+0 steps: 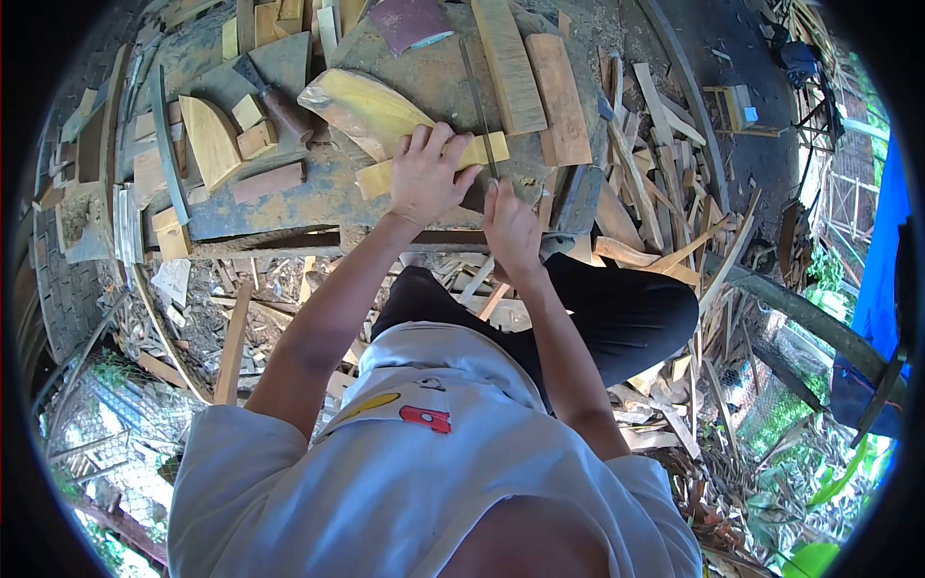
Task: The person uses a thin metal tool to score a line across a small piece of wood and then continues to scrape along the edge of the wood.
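Note:
My left hand (431, 173) presses down on a narrow yellow wood strip (378, 180) that lies slantwise on the worktable, its fingers bent over the strip. A long thin dark metal tool (474, 94), perhaps a file, crosses the strip near its right end. The near end of that tool is in my right hand (512, 229), whose fingers are closed round it. Just beyond my left hand lies a curved yellow wood piece (371, 108), close to the strip.
The worktable (337, 207) bears wood boards (559, 101), a curved block (209, 141), a dark-handled tool (286, 114) and a rolled maroon sheet (409, 24). Scrap wood (641, 154) lies piled to the right. Offcuts litter the ground below the front edge.

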`<state>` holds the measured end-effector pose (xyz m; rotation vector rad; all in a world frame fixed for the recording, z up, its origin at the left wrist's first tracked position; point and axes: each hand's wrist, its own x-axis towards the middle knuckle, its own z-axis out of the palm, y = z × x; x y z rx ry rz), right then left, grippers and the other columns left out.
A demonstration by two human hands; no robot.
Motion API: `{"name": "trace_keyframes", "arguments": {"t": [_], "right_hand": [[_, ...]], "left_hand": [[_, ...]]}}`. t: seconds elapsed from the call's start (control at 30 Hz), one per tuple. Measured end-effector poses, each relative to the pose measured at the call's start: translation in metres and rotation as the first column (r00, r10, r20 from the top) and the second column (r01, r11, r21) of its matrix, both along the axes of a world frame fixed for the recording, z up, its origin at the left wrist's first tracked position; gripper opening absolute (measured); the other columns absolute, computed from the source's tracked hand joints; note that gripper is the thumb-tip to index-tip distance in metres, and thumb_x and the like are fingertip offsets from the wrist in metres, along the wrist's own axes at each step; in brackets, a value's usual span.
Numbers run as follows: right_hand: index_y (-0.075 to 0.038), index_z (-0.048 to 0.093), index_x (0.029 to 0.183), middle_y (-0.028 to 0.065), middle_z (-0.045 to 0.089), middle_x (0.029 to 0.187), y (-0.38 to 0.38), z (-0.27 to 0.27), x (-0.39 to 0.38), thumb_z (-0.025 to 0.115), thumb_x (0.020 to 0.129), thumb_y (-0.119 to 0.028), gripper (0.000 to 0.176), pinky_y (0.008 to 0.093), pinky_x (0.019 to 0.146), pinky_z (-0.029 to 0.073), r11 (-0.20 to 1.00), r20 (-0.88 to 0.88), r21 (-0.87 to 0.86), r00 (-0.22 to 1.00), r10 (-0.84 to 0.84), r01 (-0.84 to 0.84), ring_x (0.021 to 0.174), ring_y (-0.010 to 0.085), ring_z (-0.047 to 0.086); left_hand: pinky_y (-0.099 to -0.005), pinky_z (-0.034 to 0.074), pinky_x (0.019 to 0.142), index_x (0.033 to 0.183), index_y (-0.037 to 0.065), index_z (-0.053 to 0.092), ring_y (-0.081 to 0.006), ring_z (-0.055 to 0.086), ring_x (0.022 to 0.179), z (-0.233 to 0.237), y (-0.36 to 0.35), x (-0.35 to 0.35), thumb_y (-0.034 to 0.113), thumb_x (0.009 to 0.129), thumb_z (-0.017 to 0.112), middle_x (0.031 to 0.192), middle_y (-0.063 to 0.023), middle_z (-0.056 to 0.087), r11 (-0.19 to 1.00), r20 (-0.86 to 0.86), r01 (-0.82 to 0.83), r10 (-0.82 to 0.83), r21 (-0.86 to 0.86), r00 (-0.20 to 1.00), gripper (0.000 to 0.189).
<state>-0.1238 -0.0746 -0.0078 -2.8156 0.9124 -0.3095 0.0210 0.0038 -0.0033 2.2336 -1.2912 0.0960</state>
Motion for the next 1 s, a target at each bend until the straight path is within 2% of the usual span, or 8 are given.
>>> {"name": "trace_keyframes", "arguments": {"t": [0.07, 0.17, 0.47, 0.57, 0.67, 0.87, 0.97, 1.0], "right_hand": [[0.003, 0.061, 0.108, 0.0187, 0.063, 0.062, -0.004, -0.004, 0.014, 0.059, 0.095, -0.021, 0.027, 0.0425, 0.048, 0.052, 0.976, 0.107, -0.215, 0.992, 0.065, -0.041, 0.055, 0.0355, 0.065], [-0.003, 0.063, 0.102, 0.0113, 0.061, 0.054, 0.002, 0.008, 0.005, 0.061, 0.093, -0.022, 0.022, 0.0378, 0.042, 0.051, 0.998, -0.024, -0.056, 0.999, -0.031, 0.030, 0.045, 0.0283, 0.062], [-0.003, 0.062, 0.105, 0.0154, 0.062, 0.056, 0.007, 0.023, -0.009, 0.057, 0.095, -0.024, 0.024, 0.0412, 0.045, 0.052, 0.990, -0.139, 0.122, 0.989, -0.054, 0.071, 0.050, 0.0310, 0.065], [-0.002, 0.061, 0.106, 0.0155, 0.063, 0.057, 0.001, 0.004, 0.014, 0.056, 0.095, -0.023, 0.024, 0.0407, 0.045, 0.052, 0.995, -0.020, -0.096, 0.999, -0.037, 0.035, 0.051, 0.0309, 0.065], [-0.003, 0.061, 0.106, 0.0148, 0.064, 0.058, 0.004, 0.012, 0.003, 0.057, 0.095, -0.022, 0.023, 0.0402, 0.044, 0.052, 0.996, -0.071, 0.067, 0.996, -0.048, 0.053, 0.050, 0.0303, 0.065], [-0.002, 0.062, 0.105, 0.0133, 0.063, 0.056, 0.028, 0.014, -0.049, 0.057, 0.096, -0.023, 0.023, 0.0386, 0.042, 0.051, 0.991, -0.008, -0.132, 1.000, 0.017, -0.018, 0.048, 0.0299, 0.064], [-0.003, 0.062, 0.105, 0.0116, 0.061, 0.054, 0.010, 0.019, -0.012, 0.057, 0.095, -0.024, 0.024, 0.0378, 0.041, 0.050, 0.994, -0.135, 0.081, 0.989, -0.056, 0.067, 0.047, 0.0291, 0.063], [-0.003, 0.062, 0.105, 0.0108, 0.060, 0.053, 0.004, 0.006, 0.000, 0.058, 0.095, -0.025, 0.024, 0.0385, 0.041, 0.050, 0.999, -0.023, 0.015, 0.999, -0.038, 0.039, 0.046, 0.0288, 0.063]], "left_hand": [[-0.0384, 0.043, 0.082, 0.110, 0.015, 0.064, -0.0232, 0.051, 0.095, 0.000, 0.001, 0.000, 0.036, 0.075, 0.074, 0.100, -0.0037, 0.051, 1.000, -0.010, -0.002, 0.002, 0.006, 1.000, 0.042], [-0.0388, 0.043, 0.082, 0.110, 0.015, 0.064, -0.0231, 0.051, 0.095, 0.000, 0.001, -0.001, 0.036, 0.075, 0.074, 0.100, -0.0037, 0.051, 1.000, -0.018, 0.008, -0.008, 0.016, 1.000, 0.042], [-0.0387, 0.043, 0.080, 0.108, 0.014, 0.064, -0.0230, 0.051, 0.094, -0.001, -0.001, 0.001, 0.035, 0.074, 0.075, 0.099, -0.0035, 0.051, 0.999, -0.003, 0.022, -0.022, -0.031, 1.000, 0.042], [-0.0388, 0.043, 0.080, 0.108, 0.014, 0.064, -0.0233, 0.051, 0.093, -0.001, 0.001, 0.000, 0.035, 0.074, 0.075, 0.099, -0.0036, 0.051, 1.000, -0.010, 0.010, -0.010, -0.022, 1.000, 0.042], [-0.0388, 0.043, 0.079, 0.109, 0.014, 0.063, -0.0233, 0.051, 0.093, 0.000, 0.002, 0.000, 0.035, 0.074, 0.075, 0.098, -0.0034, 0.051, 1.000, 0.010, 0.018, -0.018, -0.019, 1.000, 0.043], [-0.0386, 0.043, 0.080, 0.109, 0.014, 0.064, -0.0230, 0.051, 0.093, 0.001, 0.002, 0.000, 0.036, 0.074, 0.074, 0.098, -0.0032, 0.051, 1.000, 0.012, 0.021, -0.021, -0.021, 1.000, 0.043], [-0.0386, 0.043, 0.080, 0.109, 0.014, 0.064, -0.0229, 0.051, 0.093, 0.001, 0.000, 0.001, 0.036, 0.074, 0.074, 0.098, -0.0033, 0.051, 0.999, 0.004, 0.032, -0.031, -0.025, 0.999, 0.042], [-0.0386, 0.043, 0.080, 0.109, 0.014, 0.064, -0.0229, 0.051, 0.093, 0.000, 0.000, 0.001, 0.036, 0.074, 0.074, 0.098, -0.0032, 0.051, 0.999, 0.004, 0.027, -0.026, -0.026, 1.000, 0.042]]}}
